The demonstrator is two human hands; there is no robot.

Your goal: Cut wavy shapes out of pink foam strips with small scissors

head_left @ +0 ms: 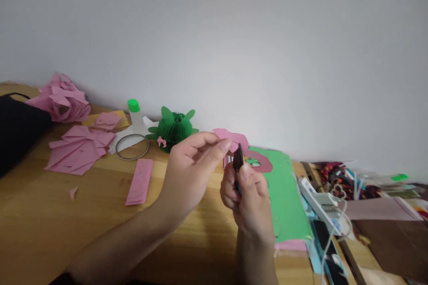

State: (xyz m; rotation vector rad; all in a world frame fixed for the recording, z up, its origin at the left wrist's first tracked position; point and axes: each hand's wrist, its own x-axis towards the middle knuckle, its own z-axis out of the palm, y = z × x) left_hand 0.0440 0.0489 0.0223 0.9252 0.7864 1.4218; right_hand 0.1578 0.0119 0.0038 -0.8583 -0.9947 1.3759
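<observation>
Counter, wooden: beneath both hands. Green sheet: just right of the right hand, lying flat. Left hand: thumb and forefinger pinched together on the pink cutout. Right hand: clamped on the scissors. Green ornament, pleated, leafed: just beyond the left hand. Pink cutout, curved: at the left fingertips, held up off the counter. Pink strip, folded: left of the left hand. Ring: farther beyond that hand, leftward. Scissors, dark: upright in the right hand, tips at the cutout. Pink scrap: well left of the left hand.
</observation>
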